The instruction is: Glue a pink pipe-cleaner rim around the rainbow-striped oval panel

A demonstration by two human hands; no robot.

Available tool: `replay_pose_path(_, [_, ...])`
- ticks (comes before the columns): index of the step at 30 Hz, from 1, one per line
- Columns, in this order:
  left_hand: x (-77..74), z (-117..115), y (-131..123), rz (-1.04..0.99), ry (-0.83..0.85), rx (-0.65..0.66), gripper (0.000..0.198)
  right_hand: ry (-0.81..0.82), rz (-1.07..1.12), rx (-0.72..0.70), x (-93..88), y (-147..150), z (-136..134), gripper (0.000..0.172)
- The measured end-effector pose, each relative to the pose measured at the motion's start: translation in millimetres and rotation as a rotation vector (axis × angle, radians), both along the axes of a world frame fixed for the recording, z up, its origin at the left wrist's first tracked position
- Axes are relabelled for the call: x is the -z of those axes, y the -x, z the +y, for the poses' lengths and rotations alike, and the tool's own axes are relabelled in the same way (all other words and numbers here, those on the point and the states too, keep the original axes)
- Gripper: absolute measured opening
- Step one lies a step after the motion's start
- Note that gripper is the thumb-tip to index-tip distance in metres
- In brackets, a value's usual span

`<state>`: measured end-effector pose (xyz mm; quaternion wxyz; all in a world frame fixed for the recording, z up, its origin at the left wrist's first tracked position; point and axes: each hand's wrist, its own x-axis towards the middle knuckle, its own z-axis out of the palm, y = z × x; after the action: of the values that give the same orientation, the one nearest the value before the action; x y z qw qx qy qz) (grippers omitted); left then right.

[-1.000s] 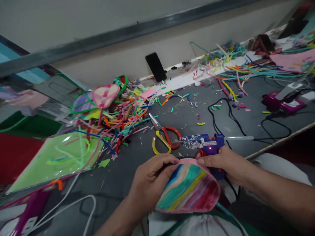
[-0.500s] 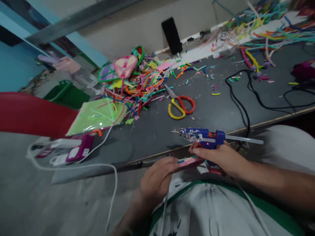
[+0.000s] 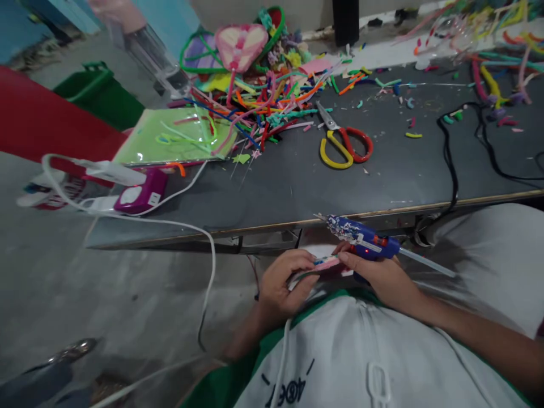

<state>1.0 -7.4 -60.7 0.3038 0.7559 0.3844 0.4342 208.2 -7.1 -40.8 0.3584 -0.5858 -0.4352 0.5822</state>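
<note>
Hands pulling back off the table (image 3: 297, 192) toward the lap | left hand (image 3: 284, 283) and right hand (image 3: 382, 275) both pinching the pink-edged craft piece (image 3: 325, 263), now edge-on below the table's near edge | right also gripping the blue glue gun (image 3: 365, 241) | scissors (image 3: 342, 141) lying mid-table.

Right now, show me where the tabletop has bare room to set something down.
Bare grey tabletop runs along the near edge, between the purple power strip and the black cable, below the scissors. Crowded: the pipe-cleaner pile behind, with scraps scattered rightward.
</note>
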Motion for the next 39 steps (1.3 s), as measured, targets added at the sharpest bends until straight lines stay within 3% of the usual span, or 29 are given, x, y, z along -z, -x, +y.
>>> replay_pose_path(6, [0.0, 3, -7, -0.02, 0.139, -0.042, 0.009, -0.063, 0.017, -0.027, 7.5, -3, -1, 0.017])
replay_pose_path(14, [0.2, 4, -8, 0.001, 0.222, -0.037, 0.003, 0.027, 0.009, -0.017, -0.7, -3, 0, 0.014])
replay_pose_path(19, [0.8, 9, -4, 0.087, 0.096, 0.044, 0.016, 0.019, 0.051, 0.015, 1.3, -3, 1, 0.016])
replay_pose_path(23, [-4.3, 12, -7, 0.075, 0.025, 0.028, 0.009, -0.041, 0.039, -0.009, 5.7, -5, -1, 0.018])
replay_pose_path(27, [-26.0, 19, -17, 0.057, 0.132, -0.062, 0.009, -0.035, 0.096, 0.073, -8.9, -10, 3, 0.023])
replay_pose_path(31, [-67.2, 46, -29, 0.013, 0.338, -0.176, 0.016, -0.177, 0.153, 0.137, -48.3, -23, 22, 0.028])
replay_pose_path(35, [-106.1, 92, -46, -0.159, 0.446, -0.067, 0.019, -0.281, 0.09, 0.1, -84.4, -54, 59, 0.029])
replay_pose_path(37, [-117.8, 117, -56, -0.256, 0.517, 0.002, 0.022, -0.35, -0.091, 0.11, -91.3, -76, 82, 0.029])
replay_pose_path(39, [-122.8, 139, -66, -0.303, 0.62, 0.053, 0.028, -0.438, -0.482, 0.113, -88.6, -99, 104, 0.028])
